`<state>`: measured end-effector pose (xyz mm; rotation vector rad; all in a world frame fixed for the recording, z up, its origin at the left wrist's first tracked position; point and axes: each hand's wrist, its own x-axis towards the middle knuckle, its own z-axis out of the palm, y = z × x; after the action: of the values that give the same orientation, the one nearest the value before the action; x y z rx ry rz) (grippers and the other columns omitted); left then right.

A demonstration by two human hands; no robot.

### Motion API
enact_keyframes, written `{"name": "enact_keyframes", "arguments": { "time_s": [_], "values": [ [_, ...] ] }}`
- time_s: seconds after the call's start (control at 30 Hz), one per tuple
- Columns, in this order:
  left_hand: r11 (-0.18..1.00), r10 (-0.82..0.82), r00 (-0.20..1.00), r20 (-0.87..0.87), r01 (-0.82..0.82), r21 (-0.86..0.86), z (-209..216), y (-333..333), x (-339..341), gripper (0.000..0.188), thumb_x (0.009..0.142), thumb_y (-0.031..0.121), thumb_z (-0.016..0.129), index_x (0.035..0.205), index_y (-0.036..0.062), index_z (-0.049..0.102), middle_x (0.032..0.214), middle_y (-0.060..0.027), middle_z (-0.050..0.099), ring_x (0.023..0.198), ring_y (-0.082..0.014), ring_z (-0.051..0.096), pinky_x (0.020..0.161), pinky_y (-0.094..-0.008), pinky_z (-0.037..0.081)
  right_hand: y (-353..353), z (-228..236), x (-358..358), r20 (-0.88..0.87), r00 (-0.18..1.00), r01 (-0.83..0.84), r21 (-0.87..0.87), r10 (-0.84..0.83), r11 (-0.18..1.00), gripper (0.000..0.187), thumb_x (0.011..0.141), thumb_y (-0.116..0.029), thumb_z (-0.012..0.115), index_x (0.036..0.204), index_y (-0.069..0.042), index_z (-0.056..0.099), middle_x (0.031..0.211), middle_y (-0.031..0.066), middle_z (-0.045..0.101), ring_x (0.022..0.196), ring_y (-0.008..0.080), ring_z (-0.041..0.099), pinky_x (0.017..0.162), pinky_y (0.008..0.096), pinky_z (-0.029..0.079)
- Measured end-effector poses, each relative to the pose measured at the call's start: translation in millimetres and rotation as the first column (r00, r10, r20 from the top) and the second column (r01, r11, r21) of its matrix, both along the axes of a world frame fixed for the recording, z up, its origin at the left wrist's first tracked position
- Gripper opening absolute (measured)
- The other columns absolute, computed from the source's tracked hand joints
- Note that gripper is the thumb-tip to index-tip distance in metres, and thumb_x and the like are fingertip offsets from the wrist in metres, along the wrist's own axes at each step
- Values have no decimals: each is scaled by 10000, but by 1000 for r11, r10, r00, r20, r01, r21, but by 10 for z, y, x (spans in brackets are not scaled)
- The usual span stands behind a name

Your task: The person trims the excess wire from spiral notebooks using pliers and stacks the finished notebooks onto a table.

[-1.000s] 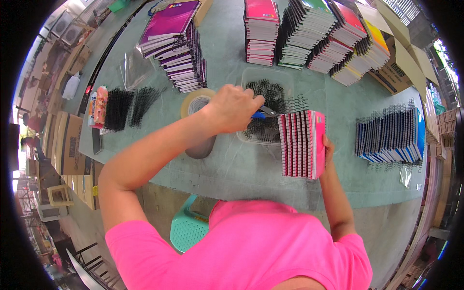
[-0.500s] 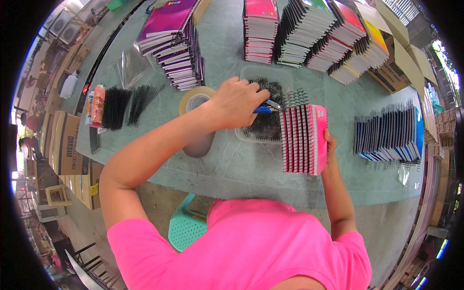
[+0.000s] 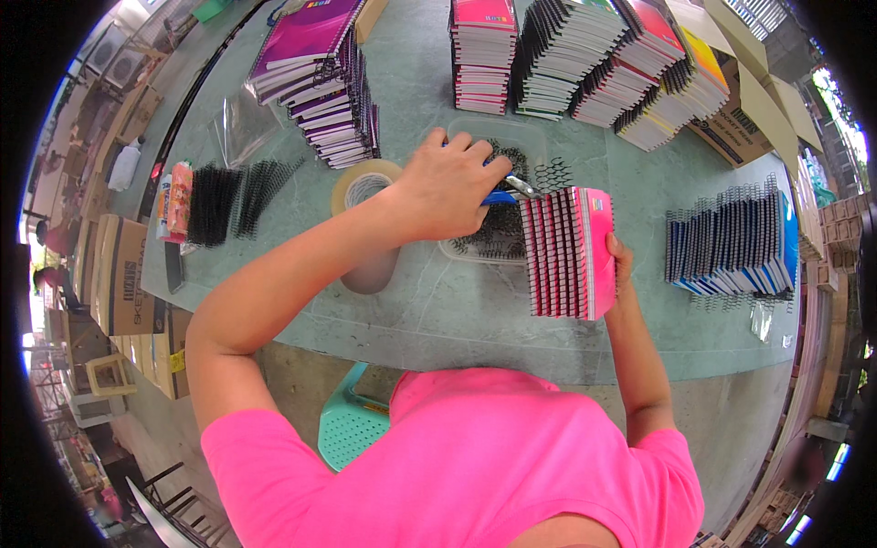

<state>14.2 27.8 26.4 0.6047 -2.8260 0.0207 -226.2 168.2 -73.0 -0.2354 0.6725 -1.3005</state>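
In my left hand (image 3: 448,187) is a pair of pliers (image 3: 516,189) with blue handles, its fingers closed around them. Their metal jaws meet the far edge of a stack of pink spiral notebooks (image 3: 598,247), beside dark wire coils (image 3: 553,172) that stick out past that edge. My right hand (image 3: 621,265) grips the stack from its right side; most of those fingers are hidden behind it. Below the pliers, a clear plastic tub (image 3: 448,248) holds many bits of black coil.
Purple notebooks (image 3: 306,41) are piled at the far left, pink ones (image 3: 484,55) and others at the back, blue ones (image 3: 731,247) at the right. Left of the tub lies a tape roll (image 3: 345,189). Loose black coils (image 3: 215,203) and an open carton (image 3: 731,128) flank the table.
The plier jaws have shifted a little to the right along the pink notebooks' far edge. Both hands keep their holds. The whole view has drifted slightly.
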Motion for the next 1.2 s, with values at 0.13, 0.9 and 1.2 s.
{"name": "enact_keyframes", "arguments": {
  "time_s": [0.13,0.9,1.2],
  "values": [
    [992,60,972,227,-84,99,52,-5,-59,275,650,157,592,904,68,535,839,-110,580,812,-270,577,695,-390,428,-9,-28,-8,-48,999,-10,8,10,1000,615,685,-332,664,1127,44,461,1014,164,586,881,273,593,797,392,486],
    [981,93,987,132,-113,159,-63,-9,-8,384,672,204,638,1011,70,518,902,-93,544,880,-266,521,760,-377,377,1,-79,-52,-52,999,5,9,-5,1000,604,701,-342,647,1128,44,467,1013,160,591,873,263,599,782,366,492],
    [995,29,998,47,-34,99,-20,-9,-82,329,691,205,632,972,66,531,841,-103,558,813,-290,549,695,-395,416,-11,-116,-62,-22,1000,2,-3,-2,1000,576,695,-342,653,1097,37,492,979,151,604,841,257,608,769,365,500]
  ]
}}
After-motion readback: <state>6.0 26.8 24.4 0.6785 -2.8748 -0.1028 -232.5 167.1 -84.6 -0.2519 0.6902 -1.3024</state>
